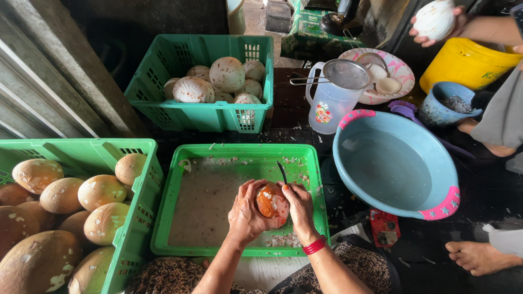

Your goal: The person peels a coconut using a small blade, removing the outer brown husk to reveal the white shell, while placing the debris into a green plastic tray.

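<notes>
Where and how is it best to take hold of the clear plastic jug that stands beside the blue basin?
Grip the clear jug by its loop handle, probably coming from the left: the handle sticks out on that side, toward the green crate, while a metal strainer covers the mouth.

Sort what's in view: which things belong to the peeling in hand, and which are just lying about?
In hand: left hand, right hand, brown coconut, knife, green tray.
Lying about: blue basin, jug with strainer, yellow bucket.

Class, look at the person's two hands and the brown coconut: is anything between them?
Nothing visible. The left hand cups the coconut directly; the right hand touches its other side, gripping a knife that points away over the green tray.
</notes>
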